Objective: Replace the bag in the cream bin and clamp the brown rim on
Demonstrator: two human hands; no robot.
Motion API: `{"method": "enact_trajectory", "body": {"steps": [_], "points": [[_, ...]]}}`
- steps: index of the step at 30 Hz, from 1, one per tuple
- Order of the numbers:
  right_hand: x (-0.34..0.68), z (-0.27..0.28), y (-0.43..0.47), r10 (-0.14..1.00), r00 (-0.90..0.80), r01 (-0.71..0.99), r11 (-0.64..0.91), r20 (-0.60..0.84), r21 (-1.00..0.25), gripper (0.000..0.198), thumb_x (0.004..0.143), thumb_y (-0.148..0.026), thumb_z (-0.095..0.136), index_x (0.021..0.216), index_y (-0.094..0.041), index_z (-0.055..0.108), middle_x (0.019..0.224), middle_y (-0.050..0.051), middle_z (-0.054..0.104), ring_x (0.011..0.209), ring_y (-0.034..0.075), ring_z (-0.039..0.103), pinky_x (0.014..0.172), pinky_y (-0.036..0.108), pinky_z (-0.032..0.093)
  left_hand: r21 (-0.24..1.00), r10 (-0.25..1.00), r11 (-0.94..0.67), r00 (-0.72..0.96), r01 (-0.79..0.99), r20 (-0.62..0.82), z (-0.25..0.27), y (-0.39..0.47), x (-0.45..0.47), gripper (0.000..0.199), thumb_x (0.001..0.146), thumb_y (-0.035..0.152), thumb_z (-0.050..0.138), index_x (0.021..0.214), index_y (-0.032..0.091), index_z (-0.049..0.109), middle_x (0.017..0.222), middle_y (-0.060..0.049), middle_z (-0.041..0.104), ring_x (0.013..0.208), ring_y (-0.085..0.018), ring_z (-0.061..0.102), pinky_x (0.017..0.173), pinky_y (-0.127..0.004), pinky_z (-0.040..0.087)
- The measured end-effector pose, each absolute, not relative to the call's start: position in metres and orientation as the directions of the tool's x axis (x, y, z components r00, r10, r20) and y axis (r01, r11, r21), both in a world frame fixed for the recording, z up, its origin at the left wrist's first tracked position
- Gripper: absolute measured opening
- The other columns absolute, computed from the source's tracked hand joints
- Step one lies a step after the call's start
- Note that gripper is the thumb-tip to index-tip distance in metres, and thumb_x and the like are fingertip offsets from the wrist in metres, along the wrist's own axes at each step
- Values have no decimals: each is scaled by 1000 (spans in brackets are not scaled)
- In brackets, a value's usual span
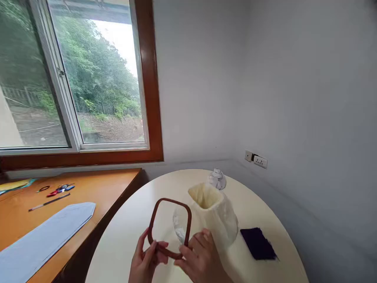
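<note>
Both hands hold a thin brown rounded-square frame (153,220) tilted up above the round table. My left hand (145,257) has its fingers closed around the lower left corner. At the lower right corner, my right hand (202,255) pinches the rim between thumb and fingers. Through the frame's opening shows a clear, crumpled plastic piece (179,224) on the tabletop. Just behind my right hand stands a cream, soft-looking bag (222,220) with its mouth open; what lies inside is hidden. A dark purple cloth piece (257,243) with frayed edges lies flat to the right.
The pale round table (123,236) stands near a grey wall with a socket (260,161). A crumpled translucent plastic item (217,179) sits at its back. On the wooden desk (108,184) at left are folded light-blue cloth (55,239), a pen (48,202) and small coloured items (60,190).
</note>
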State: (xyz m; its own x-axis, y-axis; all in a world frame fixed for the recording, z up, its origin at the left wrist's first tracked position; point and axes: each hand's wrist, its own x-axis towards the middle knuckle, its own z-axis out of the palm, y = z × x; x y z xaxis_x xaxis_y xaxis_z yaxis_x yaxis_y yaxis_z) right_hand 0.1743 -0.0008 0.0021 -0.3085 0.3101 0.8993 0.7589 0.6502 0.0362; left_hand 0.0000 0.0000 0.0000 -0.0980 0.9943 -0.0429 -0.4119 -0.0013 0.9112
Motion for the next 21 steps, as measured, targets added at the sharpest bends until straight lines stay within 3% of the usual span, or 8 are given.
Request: {"method": "enact_trajectory", "body": {"steps": [3,7,9,13,16,17,21], "points": [[185,18,-7,324,-329,777,626,887,60,18,81,-37,58,80,-20,55,64,-2,55,66,14,50,79,35,33,914,999,-6,-40,-407,-11,20,-3,9,78,67,40,69,131,24,26,76,-5,70,57,-17,61,66,-32,49],[224,44,-6,307,-189,848,530,933,-3,17,85,-38,52,82,-22,56,64,-2,57,68,14,53,80,34,31,926,993,-79,51,-370,106,37,2,21,72,73,50,59,133,27,25,100,-8,67,82,-22,64,88,-42,44],[254,51,1,346,-92,883,462,934,-84,14,85,-33,53,87,-21,56,70,1,61,75,17,55,81,36,28,964,992,-102,46,-244,117,32,11,25,67,75,52,55,131,26,29,108,-9,63,90,-23,62,93,-42,42],[318,33,28,480,245,930,130,842,-345,25,84,-42,50,81,-19,58,70,1,61,69,16,53,79,34,28,984,999,-20,-23,179,25,-8,39,26,71,75,55,50,133,21,26,122,-16,50,108,-26,54,95,-41,38],[348,-2,49,684,306,935,-86,662,-343,32,85,-46,45,80,-18,59,72,2,62,73,18,54,76,33,26,888,1000,-14,0,460,15,-38,58,29,75,77,52,44,138,18,14,136,-18,35,125,-28,37,98,-42,34],[354,-13,54,748,303,941,-137,590,-308,32,86,-46,43,82,-18,59,76,3,64,77,19,55,75,33,26,833,999,-36,30,552,23,-44,62,31,75,77,49,45,138,19,12,137,-16,36,127,-28,34,100,-44,30],[359,-41,67,824,281,951,-168,492,-261,28,85,-42,47,78,-19,60,77,4,66,78,20,57,73,32,25,611,993,-92,121,786,-7,-51,70,41,77,73,39,51,139,26,14,130,-9,48,125,-28,35,102,-55,14]]}}
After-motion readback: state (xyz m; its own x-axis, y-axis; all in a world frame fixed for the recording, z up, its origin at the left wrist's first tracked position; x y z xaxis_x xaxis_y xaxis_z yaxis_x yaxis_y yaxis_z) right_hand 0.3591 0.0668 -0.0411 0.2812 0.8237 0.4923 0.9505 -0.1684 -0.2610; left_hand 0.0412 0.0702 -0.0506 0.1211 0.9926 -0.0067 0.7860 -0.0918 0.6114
